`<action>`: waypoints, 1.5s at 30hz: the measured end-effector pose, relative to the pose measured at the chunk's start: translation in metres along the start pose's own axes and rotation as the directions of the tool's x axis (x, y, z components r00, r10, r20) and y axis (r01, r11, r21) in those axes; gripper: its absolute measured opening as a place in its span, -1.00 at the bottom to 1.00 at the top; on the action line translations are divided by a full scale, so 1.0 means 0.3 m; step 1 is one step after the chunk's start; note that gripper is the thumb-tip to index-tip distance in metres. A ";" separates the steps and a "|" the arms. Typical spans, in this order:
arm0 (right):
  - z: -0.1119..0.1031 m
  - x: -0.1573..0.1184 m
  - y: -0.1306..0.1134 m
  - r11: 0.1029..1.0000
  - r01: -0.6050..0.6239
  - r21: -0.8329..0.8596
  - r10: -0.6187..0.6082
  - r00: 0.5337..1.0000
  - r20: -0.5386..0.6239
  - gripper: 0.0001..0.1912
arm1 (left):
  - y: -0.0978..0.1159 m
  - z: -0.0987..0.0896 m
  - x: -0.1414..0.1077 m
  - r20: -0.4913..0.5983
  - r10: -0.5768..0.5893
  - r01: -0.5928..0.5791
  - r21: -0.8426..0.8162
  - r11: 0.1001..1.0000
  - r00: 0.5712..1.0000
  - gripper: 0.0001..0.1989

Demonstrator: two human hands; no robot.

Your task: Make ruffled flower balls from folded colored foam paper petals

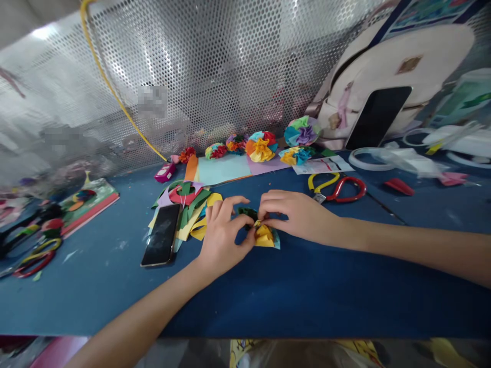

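Pinching a half-built paper flower (265, 236) from both sides, just below the middle of the frame: left hand (224, 237) closed on its lower edge, with fingertips (247, 240) pressed into the folds, and right hand (295, 217) curled over from the other side, gripping the yellow center. Yellow and teal paper showing underneath, dark green on top, a good bit of it hidden behind the fingers. Lying just left of the left hand, a black smartphone (161, 235) on the blue tabletop (95, 294), partly over a pile of cut paper strips (187, 214) in green, yellow, red and lilac. Further up, along the back of the table, a row of finished-looking paper flowers (261, 146), on and beside teal and lilac paper sheets (224, 169). Yellow and red scissor handles (324, 185) sitting up and to the right of the right hand. Over in the upper right, a white backpack (399, 66) with a dark tablet (378, 117) leaning against it. Behind it all, a perforated metal sheet (192, 76) with a yellow cable (111, 87) running down it.
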State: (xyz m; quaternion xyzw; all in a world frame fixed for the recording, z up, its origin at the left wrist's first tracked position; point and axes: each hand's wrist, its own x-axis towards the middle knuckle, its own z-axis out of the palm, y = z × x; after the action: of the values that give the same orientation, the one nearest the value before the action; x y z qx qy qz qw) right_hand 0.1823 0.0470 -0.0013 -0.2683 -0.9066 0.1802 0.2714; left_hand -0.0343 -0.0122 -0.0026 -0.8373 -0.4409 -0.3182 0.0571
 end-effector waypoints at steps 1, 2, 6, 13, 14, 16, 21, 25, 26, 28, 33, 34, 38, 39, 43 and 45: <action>0.001 -0.001 -0.002 1.000 -0.002 0.001 0.002 1.000 -0.001 -0.89 | 0.001 0.001 0.001 -0.005 0.008 -0.008 0.014 1.000 1.000 -0.92; 0.002 -0.001 -0.003 1.000 -0.003 -0.001 0.003 1.000 0.001 -0.88 | 0.001 0.002 0.003 -0.011 0.014 -0.013 0.027 1.000 1.000 -0.92; 0.001 0.000 -0.007 1.000 -0.001 -0.013 0.001 1.000 0.007 -0.88 | 0.004 0.000 0.006 -0.042 0.024 -0.021 0.055 0.998 0.999 -0.93; -0.015 0.000 -0.009 1.000 0.017 -0.026 -0.016 0.999 0.044 -0.89 | -0.005 0.004 0.002 -0.050 0.028 -0.030 -0.050 0.998 0.998 -0.91; -0.017 -0.001 -0.010 0.999 0.020 -0.036 -0.018 0.999 0.049 -0.88 | -0.006 0.006 0.001 -0.049 0.022 -0.025 -0.065 0.998 0.999 -0.90; -0.020 -0.003 -0.014 0.998 0.027 -0.059 -0.024 0.998 0.053 -0.87 | -0.006 0.008 0.001 -0.046 0.018 -0.022 -0.081 0.996 0.999 -0.90; -0.021 -0.004 -0.024 0.997 0.035 -0.063 -0.033 0.999 0.036 -0.84 | -0.005 0.007 0.001 -0.014 0.010 -0.012 -0.083 0.996 1.000 -0.94; -0.018 -0.005 -0.030 0.998 0.048 -0.040 -0.047 0.998 0.033 -0.84 | -0.009 0.009 0.001 0.018 0.002 0.000 -0.090 0.996 1.000 -0.89; -0.017 -0.005 -0.031 0.997 0.062 -0.042 -0.060 0.998 0.037 -0.83 | -0.011 0.010 0.002 0.016 -0.002 0.004 -0.098 0.995 1.000 -0.87; -0.016 -0.005 -0.031 0.994 0.091 -0.054 -0.088 0.995 0.043 -0.81 | -0.016 0.012 0.006 0.022 -0.025 0.028 -0.134 0.991 0.999 -0.85; -0.018 -0.006 -0.025 0.989 0.128 -0.072 -0.125 0.991 0.047 -0.80 | -0.022 0.002 0.012 0.087 -0.100 0.118 -0.243 0.963 0.991 -0.87; -0.018 -0.006 -0.023 0.989 0.129 -0.072 -0.126 0.991 0.046 -0.80 | -0.022 -0.001 0.012 0.099 -0.104 0.126 -0.250 0.960 0.990 -0.87; -0.018 -0.005 -0.021 0.991 0.115 -0.066 -0.113 0.993 0.039 -0.80 | -0.015 -0.006 0.006 0.071 -0.072 0.084 -0.197 0.977 0.995 -0.90; -0.018 -0.004 -0.021 0.992 0.108 -0.064 -0.106 0.994 0.037 -0.81 | -0.014 -0.006 0.005 0.045 -0.057 0.064 -0.172 0.983 0.997 -0.91; -0.022 -0.002 -0.019 0.995 0.077 -0.055 -0.076 0.997 0.029 -0.84 | -0.016 -0.002 0.003 0.010 -0.070 0.071 -0.131 0.989 0.998 -0.90; -0.026 -0.001 -0.017 0.997 0.062 -0.049 -0.060 0.998 0.028 -0.85 | -0.020 0.000 0.003 0.021 -0.111 0.113 -0.175 0.978 0.994 -0.89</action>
State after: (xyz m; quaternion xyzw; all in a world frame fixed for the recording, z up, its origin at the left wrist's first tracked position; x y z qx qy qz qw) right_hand 0.1851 0.0440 0.0073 -0.2449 -0.9220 0.1527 0.2580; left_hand -0.0386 -0.0078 -0.0031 -0.8147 -0.4578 -0.3538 -0.0376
